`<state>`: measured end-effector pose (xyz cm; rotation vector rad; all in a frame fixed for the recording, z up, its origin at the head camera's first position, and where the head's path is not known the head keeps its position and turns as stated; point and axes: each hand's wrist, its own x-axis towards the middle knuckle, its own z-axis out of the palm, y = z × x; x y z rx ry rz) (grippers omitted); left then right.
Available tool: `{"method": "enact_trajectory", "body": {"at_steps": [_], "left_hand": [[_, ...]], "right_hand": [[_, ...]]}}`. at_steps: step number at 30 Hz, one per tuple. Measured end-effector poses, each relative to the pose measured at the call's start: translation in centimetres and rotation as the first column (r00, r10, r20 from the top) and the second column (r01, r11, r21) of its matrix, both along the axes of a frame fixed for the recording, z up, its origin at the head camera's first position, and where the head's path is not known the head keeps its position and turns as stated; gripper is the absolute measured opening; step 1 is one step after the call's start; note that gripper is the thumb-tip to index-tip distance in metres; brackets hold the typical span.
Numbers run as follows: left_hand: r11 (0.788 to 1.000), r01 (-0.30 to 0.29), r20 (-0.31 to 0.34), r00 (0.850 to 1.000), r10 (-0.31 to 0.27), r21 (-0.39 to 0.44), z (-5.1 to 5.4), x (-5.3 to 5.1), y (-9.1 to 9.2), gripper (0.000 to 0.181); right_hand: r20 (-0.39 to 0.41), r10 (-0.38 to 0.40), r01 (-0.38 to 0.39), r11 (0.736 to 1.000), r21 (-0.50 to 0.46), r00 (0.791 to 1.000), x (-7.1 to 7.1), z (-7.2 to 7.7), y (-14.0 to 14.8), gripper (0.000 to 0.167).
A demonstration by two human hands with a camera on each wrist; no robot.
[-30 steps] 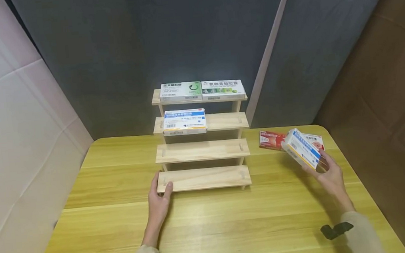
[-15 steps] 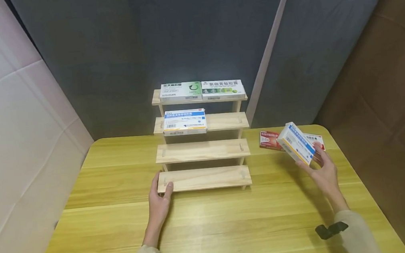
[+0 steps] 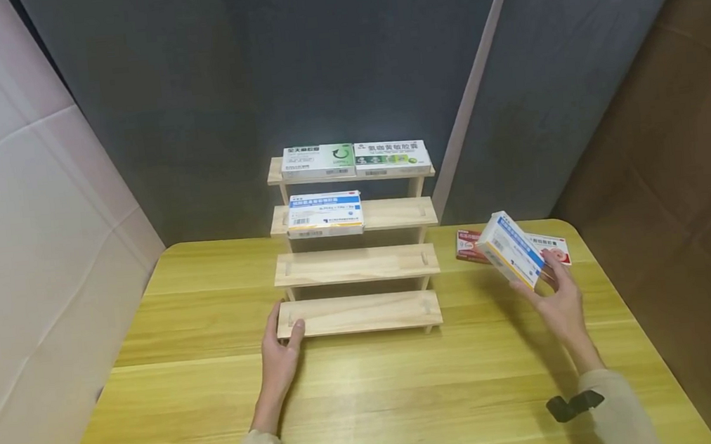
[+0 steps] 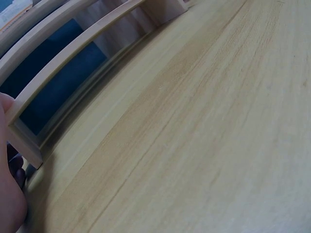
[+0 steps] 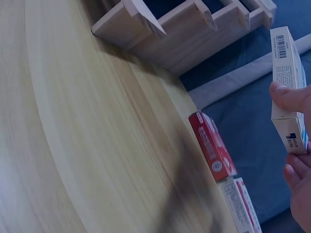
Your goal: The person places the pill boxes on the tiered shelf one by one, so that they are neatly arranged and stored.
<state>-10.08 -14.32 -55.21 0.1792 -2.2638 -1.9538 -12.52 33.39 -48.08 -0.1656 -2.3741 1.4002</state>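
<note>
My right hand (image 3: 562, 306) pinches a white and blue medicine box (image 3: 512, 249) by its lower end, tilted in the air; the right wrist view shows the thumb on this box (image 5: 287, 80). Around the left end of the lowest step of a wooden rack (image 3: 363, 314), my left hand (image 3: 280, 359) is curled with the thumb on top. A similar blue and white box (image 3: 324, 214) lies on the second step from the top, at its left. The top step bears a green and white box (image 3: 317, 162) and a white box (image 3: 391, 157) side by side.
Beyond the held box, a red box (image 3: 470, 246) and a white and red box (image 3: 554, 247) lie on the table (image 3: 371, 404), right of the rack. A dark curtain (image 3: 242, 84) hangs behind, with light cloth at the left and brown at the right.
My right hand has moved a little left with the blue and white box, uncovering more of the white and red box. The left hand has kept its place on the rack.
</note>
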Motion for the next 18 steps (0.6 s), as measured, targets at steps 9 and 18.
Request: {"method": "enact_trajectory", "body": {"at_steps": [9, 18], "left_hand": [[1.000, -0.009, -0.008, 1.000, 0.009, -0.004, -0.1, 0.0, -0.1, 0.067], [1.000, 0.005, -0.017, 1.000, -0.005, -0.007, 0.1, 0.1, -0.1, 0.067]], "right_hand": [[-0.003, 0.048, -0.048, 0.999, -0.007, 0.999, -1.1, 1.2, -1.3, 0.083], [-0.023, 0.127, -0.126, 0.991, 0.040, 0.992, -2.5, 2.8, -2.9, 0.087]]}}
